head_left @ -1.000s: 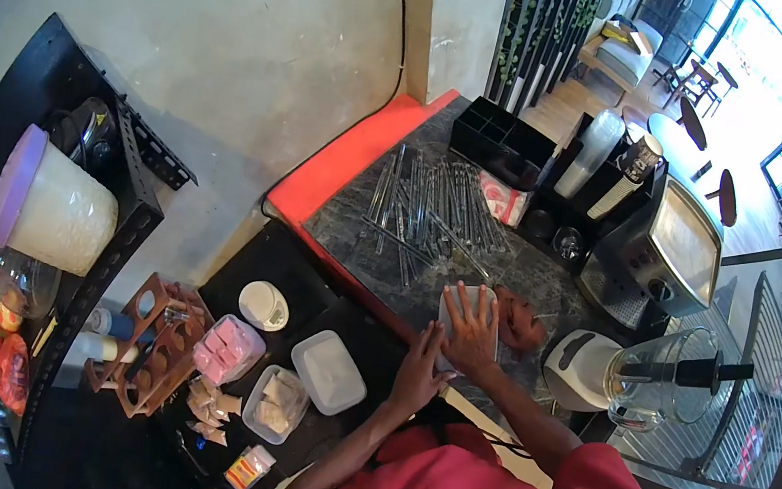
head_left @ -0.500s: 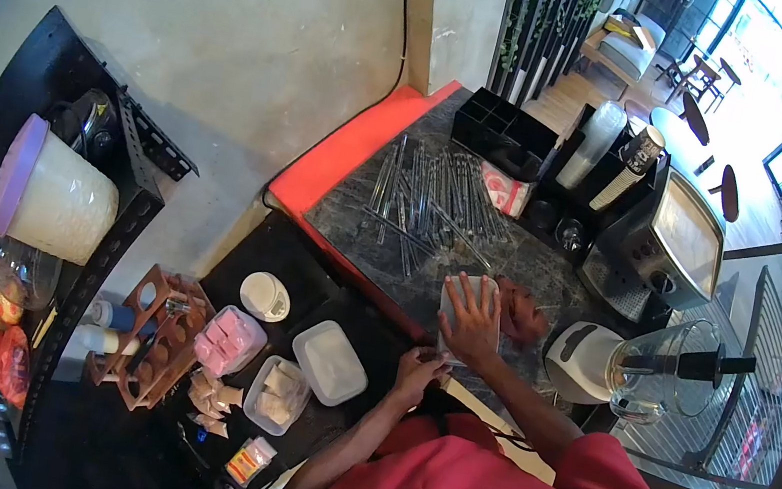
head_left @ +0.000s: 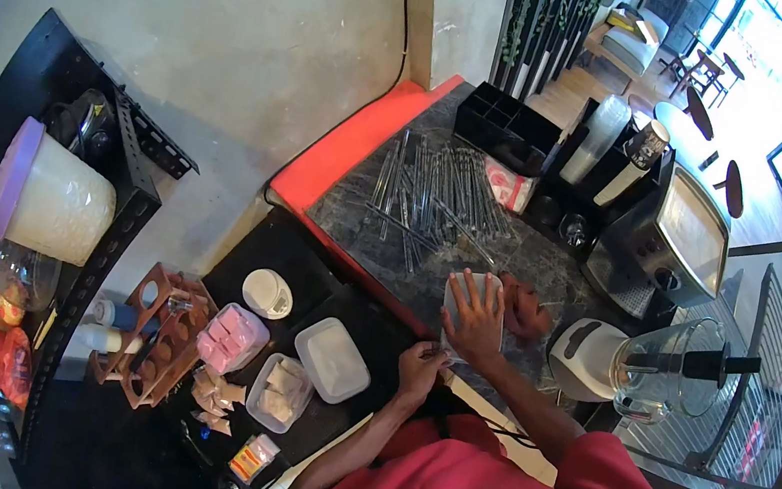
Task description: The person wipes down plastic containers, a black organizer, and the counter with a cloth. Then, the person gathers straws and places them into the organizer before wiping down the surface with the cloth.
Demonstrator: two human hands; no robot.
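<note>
My right hand (head_left: 474, 324) lies flat with spread fingers on a pale, flat rectangular container (head_left: 456, 297) near the front edge of the dark marble counter. At the container's lower left corner is my left hand (head_left: 420, 368), its fingers curled and pinched; whatever is between them is too small to make out. A brown cloth (head_left: 525, 307) lies crumpled just right of the container. Many thin clear-wrapped sticks (head_left: 439, 194) are spread on the counter beyond my hands.
A blender (head_left: 596, 361) and a metal machine (head_left: 664, 245) stand at right, a black organizer (head_left: 507, 130) at the back. On the lower black surface are a pink-filled tub (head_left: 231, 339), an open tub with pale packets (head_left: 280, 392), a lid (head_left: 332, 360) and a wooden rack (head_left: 152, 335).
My left hand has drawn back from beside my right hand to the container's lower corner, and its fingers have curled. My right hand stays flat on the container.
</note>
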